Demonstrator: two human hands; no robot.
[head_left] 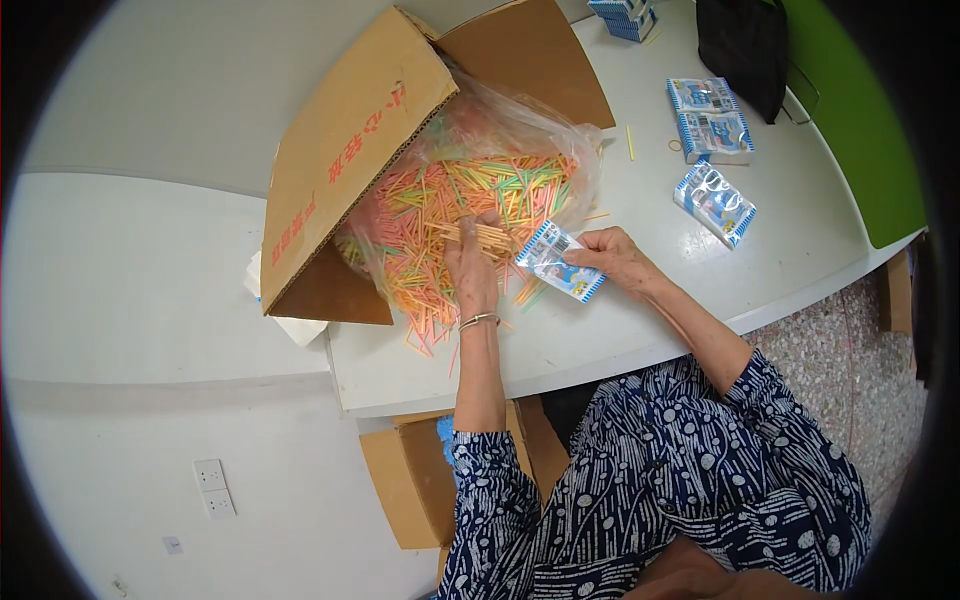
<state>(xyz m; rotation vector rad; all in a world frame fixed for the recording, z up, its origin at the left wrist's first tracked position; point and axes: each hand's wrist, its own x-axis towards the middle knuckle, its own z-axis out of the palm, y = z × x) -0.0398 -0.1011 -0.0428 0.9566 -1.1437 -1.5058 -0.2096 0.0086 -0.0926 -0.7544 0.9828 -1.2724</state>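
My left hand, with a band at its wrist, is closed round a bundle of thin straws, mostly orange and yellow. It is over the near part of a large heap of loose straws in pink, yellow, orange and green. The heap lies in a clear plastic bag that spills from a cardboard box tipped on its side. Between the thumb and fingers of my right hand is a blue and white packet, its near end beside the bundle. Whether the packet is open cannot be made out.
Blue and white packets lie at the right of the white table, with a stack behind them and more at the far edge. A black bag stands by a green panel. Below the table sits an open carton.
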